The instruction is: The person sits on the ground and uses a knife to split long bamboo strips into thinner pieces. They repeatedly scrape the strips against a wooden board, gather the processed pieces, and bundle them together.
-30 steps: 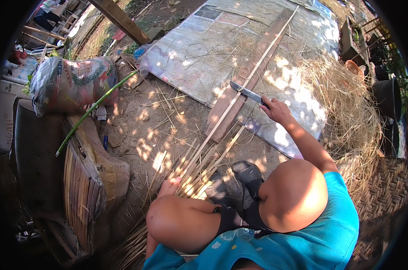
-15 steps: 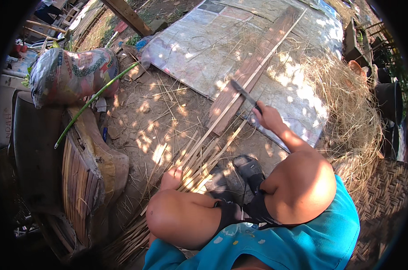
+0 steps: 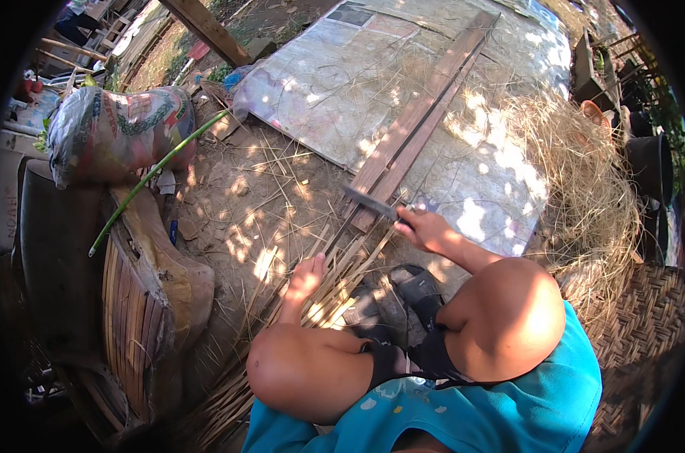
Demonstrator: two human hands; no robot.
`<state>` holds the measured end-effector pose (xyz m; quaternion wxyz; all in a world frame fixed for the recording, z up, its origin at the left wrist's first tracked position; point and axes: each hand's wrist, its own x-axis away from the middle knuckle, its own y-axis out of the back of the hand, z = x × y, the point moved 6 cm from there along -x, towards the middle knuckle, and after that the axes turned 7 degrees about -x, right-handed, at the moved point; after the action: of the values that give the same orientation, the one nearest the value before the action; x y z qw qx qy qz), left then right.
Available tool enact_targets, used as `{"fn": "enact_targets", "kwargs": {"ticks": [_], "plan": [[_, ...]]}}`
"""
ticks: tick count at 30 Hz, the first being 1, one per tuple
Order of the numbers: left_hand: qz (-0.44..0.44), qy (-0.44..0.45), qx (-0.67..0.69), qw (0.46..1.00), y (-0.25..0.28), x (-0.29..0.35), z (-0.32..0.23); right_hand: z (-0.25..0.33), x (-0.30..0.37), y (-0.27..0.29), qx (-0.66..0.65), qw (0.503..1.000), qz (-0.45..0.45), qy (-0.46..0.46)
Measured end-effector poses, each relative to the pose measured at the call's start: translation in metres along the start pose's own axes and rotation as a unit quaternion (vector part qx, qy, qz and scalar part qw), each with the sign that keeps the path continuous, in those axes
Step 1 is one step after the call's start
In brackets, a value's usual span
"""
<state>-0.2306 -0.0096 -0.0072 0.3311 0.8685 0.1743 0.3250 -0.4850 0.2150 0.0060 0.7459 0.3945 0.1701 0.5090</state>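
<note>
Head view: left hand (image 3: 307, 275), lower centre of the frame, has its fingers closed round the near end of a dark strip (image 3: 406, 143). Strip runs from there toward the upper right, lying along the board (image 3: 421, 106). Right hand (image 3: 427, 229), just right of centre, fingers wrapped round the handle of a knife (image 3: 372, 202); blade crosses the strip at the board's lower end, tip toward the upper left. Blade-to-strip contact: cannot tell. Board's lower end juts past the edge of the sheet (image 3: 327, 98) over soil (image 3: 240, 189). Room left of the knife: littered soil reaching to the wood block (image 3: 187, 287). Right side: sheet, then straw (image 3: 576, 189). Tighter below: loose strips (image 3: 350, 283) right beside the left hand, left knee (image 3: 304, 370) just under it.
</note>
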Motion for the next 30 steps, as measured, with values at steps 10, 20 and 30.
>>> {"fn": "enact_targets", "kwargs": {"ticks": [10, 20, 30], "plan": [[-0.057, 0.030, -0.139, 0.988, -0.013, 0.055, 0.115, -0.161, -0.042, 0.141, 0.079, 0.945, -0.259, -0.183], [-0.130, -0.053, -0.312, 0.940, 0.001, 0.069, 0.053, -0.136, -0.029, 0.097, 0.035, 0.961, -0.237, -0.137], [0.023, 0.162, 0.132, 0.978, 0.018, 0.087, 0.112, -0.006, -0.010, -0.011, 0.029, 0.997, 0.058, 0.031]]}}
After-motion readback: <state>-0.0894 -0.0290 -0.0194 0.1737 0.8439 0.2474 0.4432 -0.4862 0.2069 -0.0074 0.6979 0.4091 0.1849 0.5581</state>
